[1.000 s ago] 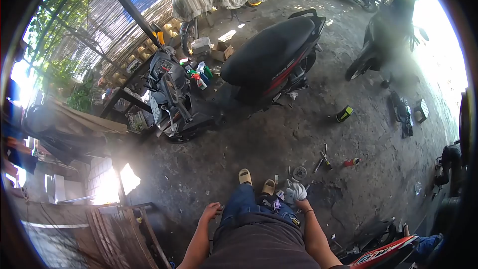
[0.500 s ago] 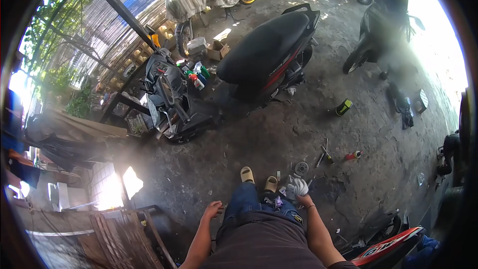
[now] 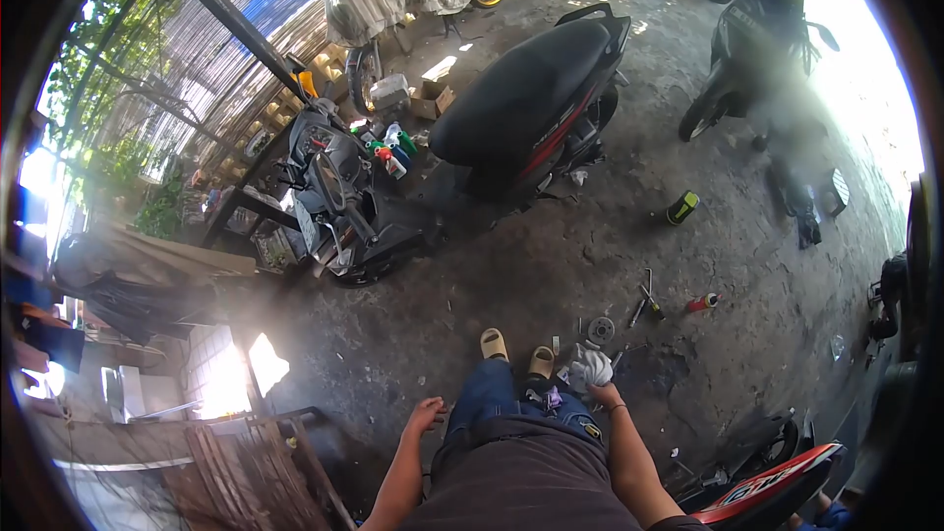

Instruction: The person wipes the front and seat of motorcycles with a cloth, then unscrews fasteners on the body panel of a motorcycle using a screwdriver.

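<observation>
Just past the crumpled pale rag (image 3: 591, 367) my right hand (image 3: 607, 395) grips: one round metal disc (image 3: 601, 330); left hand (image 3: 426, 416) half-curled, empty, farther

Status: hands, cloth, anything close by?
Left hand empty, beside the leg. Right hand holding whitish cloth. Metal disc on floor just beyond it.

Whitish-grey cloth (image 3: 592, 368), crumpled, loosely bunched into a rounded lump, folds and creases visible. Held in the right hand (image 3: 607, 396), bulk sticking out forward past the fingers. Sits right of the right slipper (image 3: 542, 362) in view; underside hidden, floor contact unclear.
</observation>
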`<act>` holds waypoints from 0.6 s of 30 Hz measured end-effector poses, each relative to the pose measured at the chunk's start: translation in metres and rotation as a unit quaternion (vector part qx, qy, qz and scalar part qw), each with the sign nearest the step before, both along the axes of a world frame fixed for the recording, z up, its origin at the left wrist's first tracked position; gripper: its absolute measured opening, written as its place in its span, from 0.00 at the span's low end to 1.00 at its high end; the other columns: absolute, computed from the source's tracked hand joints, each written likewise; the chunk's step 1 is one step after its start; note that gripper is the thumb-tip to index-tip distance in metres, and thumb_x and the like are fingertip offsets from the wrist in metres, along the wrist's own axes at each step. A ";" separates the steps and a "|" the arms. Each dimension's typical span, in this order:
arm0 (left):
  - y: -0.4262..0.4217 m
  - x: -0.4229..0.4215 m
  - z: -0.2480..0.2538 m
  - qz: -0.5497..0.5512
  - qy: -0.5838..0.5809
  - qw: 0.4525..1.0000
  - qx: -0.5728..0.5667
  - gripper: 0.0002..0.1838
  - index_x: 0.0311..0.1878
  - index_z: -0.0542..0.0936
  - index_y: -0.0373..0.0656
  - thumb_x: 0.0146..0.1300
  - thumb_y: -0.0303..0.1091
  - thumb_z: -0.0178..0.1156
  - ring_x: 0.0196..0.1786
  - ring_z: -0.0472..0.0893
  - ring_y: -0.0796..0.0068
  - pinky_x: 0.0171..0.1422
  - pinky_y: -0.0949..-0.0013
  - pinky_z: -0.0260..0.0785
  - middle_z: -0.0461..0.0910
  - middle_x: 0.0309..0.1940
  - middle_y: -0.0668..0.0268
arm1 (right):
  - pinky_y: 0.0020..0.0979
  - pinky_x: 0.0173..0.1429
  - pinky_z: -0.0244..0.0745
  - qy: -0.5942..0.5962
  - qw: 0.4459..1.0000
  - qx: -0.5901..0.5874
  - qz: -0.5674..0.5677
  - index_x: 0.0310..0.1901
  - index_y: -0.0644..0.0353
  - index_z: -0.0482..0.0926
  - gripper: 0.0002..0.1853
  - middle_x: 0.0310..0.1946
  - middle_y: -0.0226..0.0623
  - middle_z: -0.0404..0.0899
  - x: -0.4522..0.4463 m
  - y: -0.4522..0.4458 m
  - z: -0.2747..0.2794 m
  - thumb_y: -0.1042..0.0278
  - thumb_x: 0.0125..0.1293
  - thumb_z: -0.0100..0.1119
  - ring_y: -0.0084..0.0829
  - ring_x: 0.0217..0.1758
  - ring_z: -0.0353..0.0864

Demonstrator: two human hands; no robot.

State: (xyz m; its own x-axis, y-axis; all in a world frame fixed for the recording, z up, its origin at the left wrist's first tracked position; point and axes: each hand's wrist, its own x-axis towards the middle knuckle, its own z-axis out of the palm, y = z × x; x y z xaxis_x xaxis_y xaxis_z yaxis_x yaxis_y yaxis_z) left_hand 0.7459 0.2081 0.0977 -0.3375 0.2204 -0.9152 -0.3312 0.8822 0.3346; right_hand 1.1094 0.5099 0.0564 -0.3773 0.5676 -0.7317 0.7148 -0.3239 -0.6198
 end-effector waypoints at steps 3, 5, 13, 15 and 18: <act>-0.001 0.000 -0.001 0.001 -0.001 1.000 -0.003 0.25 0.61 0.68 0.54 0.62 0.50 0.53 0.40 0.80 0.66 0.40 0.58 0.67 0.80 0.46 0.66 | 0.34 0.45 0.71 0.029 0.994 0.102 -0.003 0.52 0.67 0.72 0.30 0.44 0.43 0.76 0.009 -0.007 -0.042 0.56 0.49 0.63 0.35 0.44 0.76; 0.001 0.000 0.001 -0.001 -0.002 1.000 -0.004 0.25 0.61 0.68 0.55 0.62 0.50 0.53 0.41 0.80 0.66 0.41 0.58 0.67 0.80 0.46 0.67 | 0.35 0.41 0.75 -0.018 0.998 0.060 -0.030 0.49 0.68 0.75 0.30 0.41 0.43 0.80 0.018 -0.011 -0.064 0.54 0.48 0.65 0.35 0.40 0.81; 0.002 0.002 0.001 0.000 -0.003 1.000 -0.009 0.25 0.61 0.68 0.54 0.62 0.51 0.53 0.43 0.79 0.65 0.44 0.56 0.67 0.79 0.46 0.66 | 0.32 0.45 0.75 -0.077 0.996 0.002 -0.051 0.50 0.68 0.75 0.30 0.42 0.44 0.80 0.014 -0.009 -0.055 0.56 0.48 0.66 0.34 0.44 0.80; 0.003 0.002 0.004 -0.005 0.000 1.000 -0.011 0.25 0.61 0.69 0.54 0.62 0.51 0.53 0.43 0.79 0.64 0.44 0.56 0.67 0.79 0.46 0.66 | 0.33 0.45 0.75 -0.016 0.997 0.067 -0.033 0.49 0.68 0.75 0.29 0.42 0.44 0.80 0.012 -0.008 -0.048 0.56 0.48 0.65 0.35 0.44 0.80; 0.004 0.002 0.003 -0.001 0.002 1.000 -0.003 0.25 0.61 0.69 0.54 0.62 0.51 0.53 0.43 0.79 0.64 0.44 0.55 0.67 0.79 0.47 0.65 | 0.33 0.44 0.75 -0.009 0.995 0.098 -0.017 0.49 0.69 0.75 0.29 0.41 0.44 0.80 0.014 -0.009 -0.060 0.57 0.48 0.65 0.35 0.43 0.80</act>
